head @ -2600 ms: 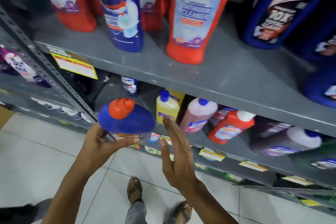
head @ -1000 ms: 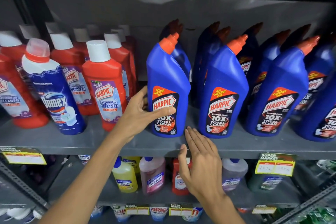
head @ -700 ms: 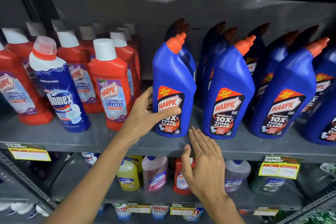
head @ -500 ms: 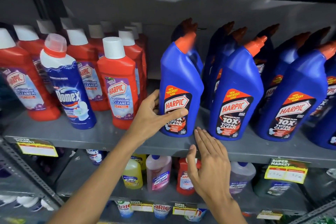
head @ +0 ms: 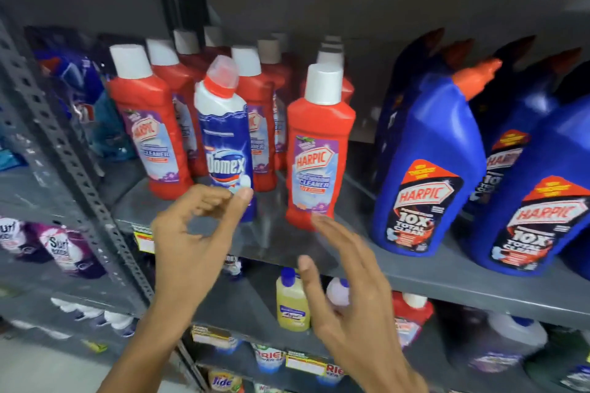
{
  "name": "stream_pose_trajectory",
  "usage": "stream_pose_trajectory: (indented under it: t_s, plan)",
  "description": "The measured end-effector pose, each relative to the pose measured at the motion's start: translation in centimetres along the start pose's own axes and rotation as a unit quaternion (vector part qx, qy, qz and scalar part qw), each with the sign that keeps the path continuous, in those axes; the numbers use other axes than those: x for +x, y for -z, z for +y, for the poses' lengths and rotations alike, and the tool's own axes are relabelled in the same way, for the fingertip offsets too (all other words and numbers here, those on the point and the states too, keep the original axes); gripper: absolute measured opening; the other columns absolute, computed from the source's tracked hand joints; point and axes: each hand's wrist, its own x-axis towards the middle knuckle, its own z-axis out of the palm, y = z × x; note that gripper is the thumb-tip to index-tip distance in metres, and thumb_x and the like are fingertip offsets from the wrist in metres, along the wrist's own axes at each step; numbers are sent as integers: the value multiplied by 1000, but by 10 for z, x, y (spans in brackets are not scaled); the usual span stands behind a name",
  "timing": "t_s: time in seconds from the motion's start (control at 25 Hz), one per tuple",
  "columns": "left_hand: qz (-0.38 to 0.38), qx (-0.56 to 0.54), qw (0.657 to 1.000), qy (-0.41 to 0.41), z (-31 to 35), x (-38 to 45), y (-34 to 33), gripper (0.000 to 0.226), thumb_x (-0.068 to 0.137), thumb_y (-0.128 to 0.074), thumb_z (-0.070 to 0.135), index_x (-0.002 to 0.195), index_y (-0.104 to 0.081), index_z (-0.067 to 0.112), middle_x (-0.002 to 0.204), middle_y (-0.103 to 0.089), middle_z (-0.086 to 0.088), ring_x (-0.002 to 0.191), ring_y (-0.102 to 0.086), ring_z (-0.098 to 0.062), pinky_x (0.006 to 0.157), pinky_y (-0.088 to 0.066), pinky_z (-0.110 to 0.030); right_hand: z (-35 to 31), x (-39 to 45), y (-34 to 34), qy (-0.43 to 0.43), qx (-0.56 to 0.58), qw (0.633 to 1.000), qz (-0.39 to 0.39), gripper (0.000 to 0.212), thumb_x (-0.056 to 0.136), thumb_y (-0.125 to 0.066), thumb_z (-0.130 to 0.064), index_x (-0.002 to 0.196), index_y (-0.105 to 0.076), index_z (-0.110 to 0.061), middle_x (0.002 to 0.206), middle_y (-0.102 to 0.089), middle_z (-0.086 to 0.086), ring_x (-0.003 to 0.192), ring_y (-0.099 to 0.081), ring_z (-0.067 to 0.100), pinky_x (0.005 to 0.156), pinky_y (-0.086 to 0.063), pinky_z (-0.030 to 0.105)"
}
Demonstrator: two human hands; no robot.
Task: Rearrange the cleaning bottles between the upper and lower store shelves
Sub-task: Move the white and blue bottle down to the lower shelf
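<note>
Right hand (head: 348, 293), nearest, fingers spread and empty, before the upper shelf (head: 447, 277) edge. Left hand (head: 194, 233), fingers curled, thumb tip at the foot of the Domex bottle (head: 225, 143) (contact unclear through blur). Beyond stand a red Harpic bottle (head: 319, 150) and blue Harpic bottles (head: 427, 169).

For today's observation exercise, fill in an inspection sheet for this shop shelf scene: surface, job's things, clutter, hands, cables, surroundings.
Surface: grey metal upper shelf, bare patch at the front edge.
Job's things: Domex bottle upright among red Harpic bottles; blue Harpic bottles at right.
Clutter: nothing seen.
Hands: left hand at the Domex bottle's base, fingers curled, grip unclear; right hand open, holding nothing.
Cables: nothing seen.
Surroundings: lower shelf holds a yellow bottle; detergent pouches at left.
</note>
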Motion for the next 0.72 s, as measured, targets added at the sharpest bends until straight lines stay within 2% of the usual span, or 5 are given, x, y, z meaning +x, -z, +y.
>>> stream_pose_trajectory:
  t_s: [0.12,0.28,0.44,0.6,0.72]
  plan:
    - [28,11,1000,8,-24,33,18,30,91,-83,32,107,-69,11,100,-77,-7,91,-74,-21,88,-60,-36,-14,17,-52,-12,-48,995,-90,65,106,-58,-53,162,-47,-22,169,-46,-14,157,-39,1,127,-32,19]
    - [-154,-21,987,51,-52,77,24,86,81,-86,49,151,-39,28,149,-58,6,128,-64,-11,104,-54,-28,-17,25,-95,-54,-166,974,-146,72,109,-41,-64,168,-37,-22,174,-39,-8,159,-36,8,126,-18,11]
    - [-262,-54,962,51,-62,99,18,65,89,-84,22,145,-52,19,135,-74,9,121,-72,-4,99,-56,-20,-14,21,-120,-42,-253,963,-85,66,111,-40,-56,157,-54,-11,163,-57,6,152,-52,21,126,-36,30]
    - [-264,-82,958,70,-67,106,18,53,87,-84,8,132,-60,21,117,-80,16,110,-75,-1,91,-56,-15,-11,15,-136,-21,-302,953,-27,61,109,-47,-49,148,-64,-6,156,-64,9,149,-56,22,125,-41,37]
    - [-250,-107,959,76,-53,99,26,53,87,-82,5,134,-59,14,120,-80,12,112,-75,-4,93,-58,-20,-7,13,-137,-2,-314,949,-15,59,109,-49,-47,147,-64,-5,155,-64,9,149,-57,21,124,-44,39]
